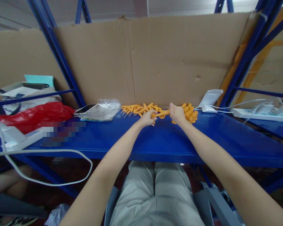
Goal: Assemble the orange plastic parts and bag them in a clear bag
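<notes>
An orange plastic rod-like piece (164, 113) stretches between my two hands at the back of the blue shelf; its exact kind is too small to tell. My left hand (148, 119) is closed round its left end, where a rounded orange tip shows between the fingers. Closed on the right end is my right hand (177, 113), thumb up. Behind my left hand lies a heap of branching orange pieces (134, 109), some with thin curly strands at their ends. Chunky orange pieces (191, 113) are clustered just right of my right hand, partly hidden by it.
A cardboard sheet (155, 62) walls off the back of the blue shelf (153, 142). Left lie clear plastic packets (101, 111), a red bag (42, 114) and a looping white cable (49, 183). A white packet (211, 99) and a power strip (261, 114) lie right.
</notes>
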Motion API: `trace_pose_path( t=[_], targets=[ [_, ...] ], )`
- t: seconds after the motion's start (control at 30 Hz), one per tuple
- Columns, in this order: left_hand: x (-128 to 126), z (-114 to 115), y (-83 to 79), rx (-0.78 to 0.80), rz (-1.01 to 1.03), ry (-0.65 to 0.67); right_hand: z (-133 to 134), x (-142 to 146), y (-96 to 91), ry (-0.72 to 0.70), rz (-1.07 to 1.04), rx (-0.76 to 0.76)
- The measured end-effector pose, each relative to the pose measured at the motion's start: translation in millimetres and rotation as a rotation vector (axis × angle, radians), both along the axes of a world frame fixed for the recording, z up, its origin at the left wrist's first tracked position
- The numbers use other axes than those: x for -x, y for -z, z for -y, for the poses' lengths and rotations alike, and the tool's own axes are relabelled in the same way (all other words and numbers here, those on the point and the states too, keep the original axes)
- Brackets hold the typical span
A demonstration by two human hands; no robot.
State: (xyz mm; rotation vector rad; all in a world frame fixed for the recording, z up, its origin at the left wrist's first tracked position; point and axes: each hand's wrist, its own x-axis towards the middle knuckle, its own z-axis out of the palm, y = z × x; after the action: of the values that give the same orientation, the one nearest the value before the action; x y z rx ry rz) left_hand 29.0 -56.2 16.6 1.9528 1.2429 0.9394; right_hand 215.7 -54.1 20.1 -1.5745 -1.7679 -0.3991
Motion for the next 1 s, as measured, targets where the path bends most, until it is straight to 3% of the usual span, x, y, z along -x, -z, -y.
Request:
trace_pose_path(
  t=[0.3, 0.53, 0.67, 0.87, 1.0],
  targets=[
    [-0.8, -3.9, 3.4, -0.137, -0.050, -0.023, 1.4, -3.0, -2.8, 0.015, -0.055, 0.024],
    [0.9, 3.6, -3.3, -0.455, -0.283, -0.107, -0.6, -4.2, -4.4, -0.012, -0.187, 0.028],
    [1.5, 9.7, -3.6, -0.631, -0.372, -0.127, -4.6, -3.4, -4.9, -0.039, -0.334, 0.128],
    [0.1, 11.2, -2.3, -0.651, -0.403, -0.148, -4.2, -2.6, -7.7, -0.091, -0.470, 0.215],
    [0.5, 5.6, -4.0, -0.574, -0.371, -0.146, -2.8, -0.5, -8.2, -0.079, -0.470, 0.242]
  ],
)
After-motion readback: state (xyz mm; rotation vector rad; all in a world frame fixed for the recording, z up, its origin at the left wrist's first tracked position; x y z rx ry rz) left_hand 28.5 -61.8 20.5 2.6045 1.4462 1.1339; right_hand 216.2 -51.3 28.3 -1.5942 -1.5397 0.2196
